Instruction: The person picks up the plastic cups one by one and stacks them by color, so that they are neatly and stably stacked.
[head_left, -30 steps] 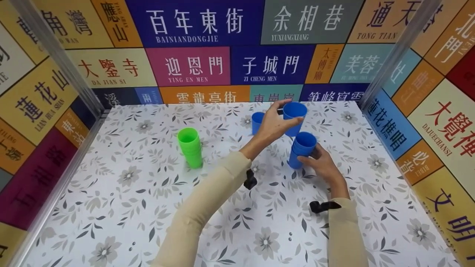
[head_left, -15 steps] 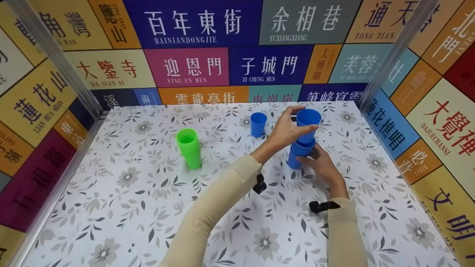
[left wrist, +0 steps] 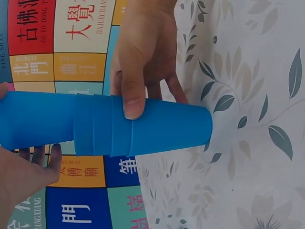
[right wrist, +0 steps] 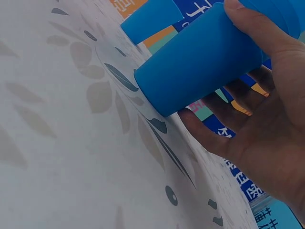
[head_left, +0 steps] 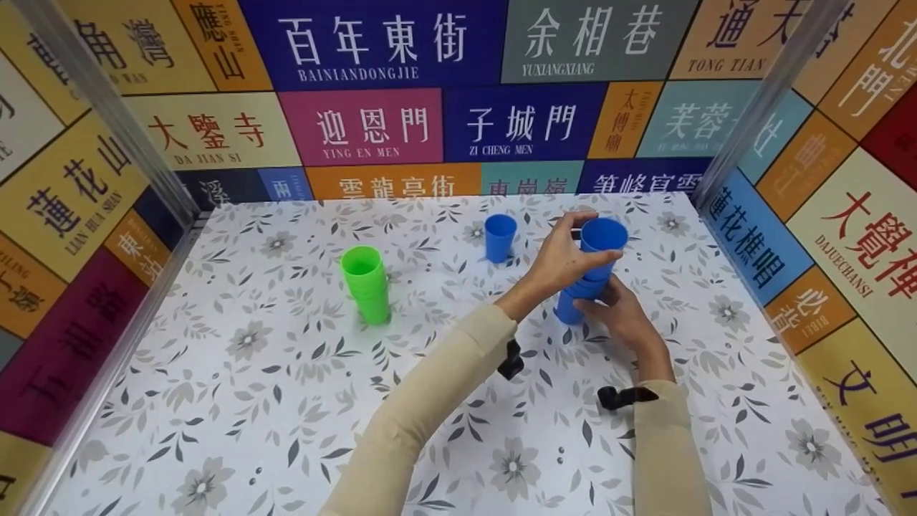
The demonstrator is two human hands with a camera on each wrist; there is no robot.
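Observation:
My left hand [head_left: 559, 256] grips a blue cup [head_left: 603, 238] near its rim, thumb in front. The lower part of this cup sits inside the top of a blue cup stack [head_left: 569, 309], as the left wrist view shows with the held cup [left wrist: 38, 117] entering the stacked rims [left wrist: 102, 126]. Around the stack curl the thumb and fingers of my right hand [head_left: 625, 319]. In the right wrist view the stack's lowest cup [right wrist: 200, 62] stands on the cloth, held by the right hand [right wrist: 276, 109]. The stack's upper part is partly hidden by the left hand's cup.
A single blue cup [head_left: 499, 240] stands upright farther back, left of the stack. Nested green cups [head_left: 369, 287] form a stack at the left. A floral cloth [head_left: 286, 401] covers the table. Sign-printed panels [head_left: 365, 129] enclose its back and sides.
My left hand has carried its blue cup right and down, from above and behind the stack into its top. The right hand keeps its hold on the stack.

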